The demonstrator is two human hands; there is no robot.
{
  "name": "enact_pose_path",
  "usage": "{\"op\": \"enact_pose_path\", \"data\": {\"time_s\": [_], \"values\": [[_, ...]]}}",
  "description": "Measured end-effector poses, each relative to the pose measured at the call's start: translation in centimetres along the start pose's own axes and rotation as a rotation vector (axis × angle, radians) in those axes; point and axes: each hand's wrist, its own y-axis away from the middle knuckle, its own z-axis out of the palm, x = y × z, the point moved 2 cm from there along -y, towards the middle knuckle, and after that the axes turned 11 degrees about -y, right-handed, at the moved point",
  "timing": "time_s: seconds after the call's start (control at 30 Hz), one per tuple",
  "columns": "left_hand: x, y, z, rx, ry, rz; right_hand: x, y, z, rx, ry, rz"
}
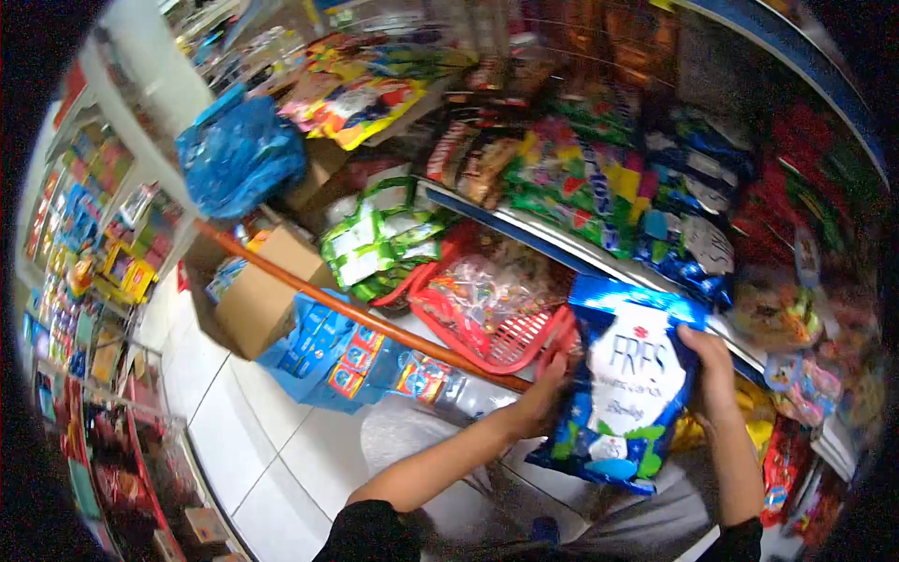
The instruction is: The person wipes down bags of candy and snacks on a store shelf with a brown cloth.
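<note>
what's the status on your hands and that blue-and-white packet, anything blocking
Right hand gripping blue-and-white packet by its right side. Left hand at its left edge, blurred, grip unclear. Printed front showing. Red basket close by left hand.

The bag (629, 384) is between the left hand (545, 391) and the right hand (709, 367), before the shelf edge (515, 228). Left of it is the basket (513, 348) (small packets (478, 288) lie inside); farther left stands the cardboard box (248, 304), the rail (375, 322) crossing before both.
</note>
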Motion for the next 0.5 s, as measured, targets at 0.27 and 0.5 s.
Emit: {"op": "enact_pose_path", "data": {"time_s": [0.27,0.5], "values": [[1.7,1.3,4.0,0.425,-0.529,-0.094,2.7,-1.2,1.5,-0.115,-0.481,0.267],[2.8,1.6,1.7,0.477,-0.333,0.027,10.3,1.1,3.6,-0.511,-0.3,0.499]]}}
